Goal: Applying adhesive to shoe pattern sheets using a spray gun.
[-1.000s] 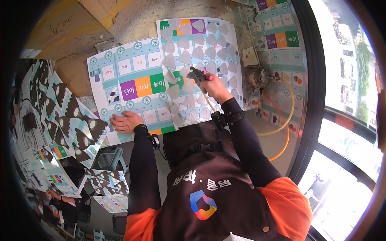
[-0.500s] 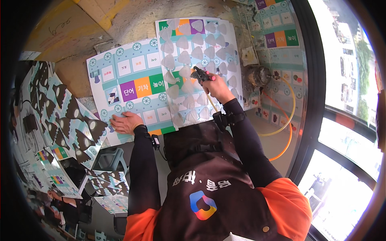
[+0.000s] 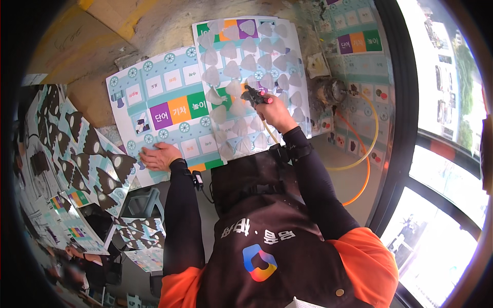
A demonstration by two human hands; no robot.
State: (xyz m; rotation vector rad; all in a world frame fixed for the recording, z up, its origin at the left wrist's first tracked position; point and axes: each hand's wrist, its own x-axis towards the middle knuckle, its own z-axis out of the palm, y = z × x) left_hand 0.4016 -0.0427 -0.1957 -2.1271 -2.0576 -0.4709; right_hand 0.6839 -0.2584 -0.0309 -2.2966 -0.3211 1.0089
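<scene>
My right hand [image 3: 277,114] grips a black spray gun [image 3: 252,96] with a red knob at its back. A pale yellow hose [image 3: 270,132] runs down from it past my wrist. The nozzle sits over many light grey, rounded triangular pieces [image 3: 248,62], laid in rows on a printed sheet [image 3: 305,114]. To its left lies another colourful printed sheet [image 3: 167,136] with train and wheel drawings, partly under the first. My left hand [image 3: 160,156] rests on its lower left edge, fingers stretched out and holding nothing.
Yellow and orange hoses [image 3: 367,177] loop at the right, beside a crusted metal fitting [image 3: 331,91] and a printed wall panel. A window frame [image 3: 398,149] stands beyond. Sheets with dark brown pieces [image 3: 77,120] lie on the left, above a grey stool [image 3: 144,203]. Another person's arm [image 3: 77,251] shows lower left.
The sheets sit slightly further left and higher in the picture. My right hand and the spray gun have shifted very little over the pieces; my left hand stays on the sheet's edge.
</scene>
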